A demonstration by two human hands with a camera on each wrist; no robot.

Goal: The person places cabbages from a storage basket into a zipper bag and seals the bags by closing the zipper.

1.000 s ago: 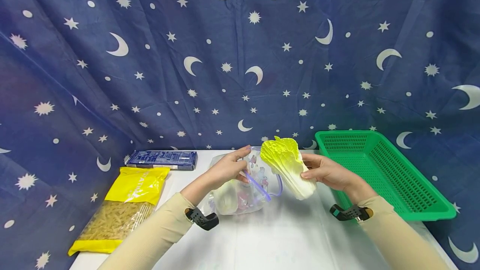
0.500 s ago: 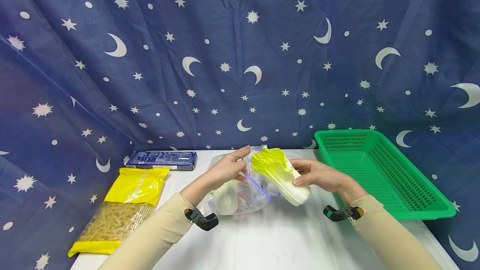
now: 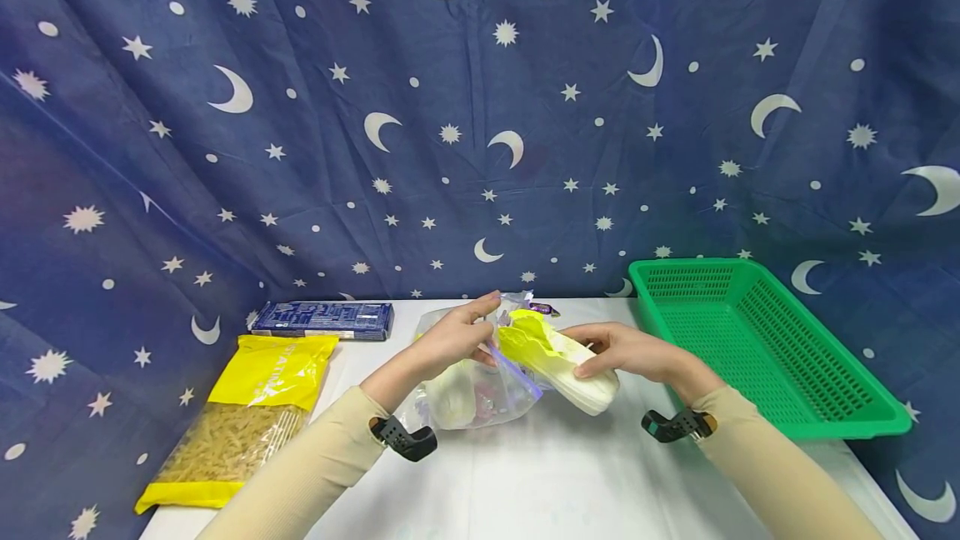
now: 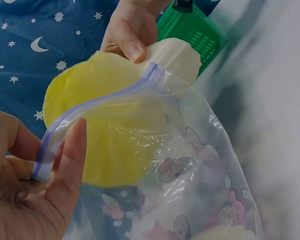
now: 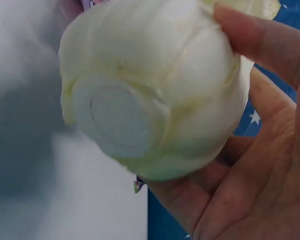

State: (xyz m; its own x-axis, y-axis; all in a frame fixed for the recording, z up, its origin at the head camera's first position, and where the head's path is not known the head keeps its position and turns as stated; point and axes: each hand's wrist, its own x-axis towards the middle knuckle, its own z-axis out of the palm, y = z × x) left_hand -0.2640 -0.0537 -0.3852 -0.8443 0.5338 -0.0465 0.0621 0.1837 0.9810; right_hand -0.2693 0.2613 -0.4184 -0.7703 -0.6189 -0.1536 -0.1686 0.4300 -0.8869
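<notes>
My left hand (image 3: pixel 453 338) pinches the purple-edged mouth of a clear zip bag (image 3: pixel 491 411) printed with cartoon figures. A pale rounded thing (image 3: pixel 453 403) sits inside the bag. To the right, my right hand (image 3: pixel 628 350) grips a napa cabbage (image 3: pixel 581 383) near its white stem end, thumb on the near side. The cabbage lies tilted, its yellow-green leaves pointing left into the bag's mouth. In the left wrist view the leaves show through the clear plastic (image 4: pixel 195 120) below the purple zip strip (image 4: pixel 97 102). The cut base (image 5: pixel 117 120) faces the right wrist camera.
A green slotted basket (image 3: pixel 806 432) stands at the right. Left on the white table (image 3: pixel 555 490) are a yellow pasta bag (image 3: pixel 273 369) and a dark blue box (image 3: pixel 326 321). A small purple-wrapped piece (image 3: pixel 544 308) lies behind the cabbage. A star-and-moon curtain (image 3: pixel 480 107) hangs behind.
My right hand has moved left and slightly down with the cabbage, tipping its leafy end into the bag's mouth. The small purple-wrapped piece has come into view. My left hand has held its place.
</notes>
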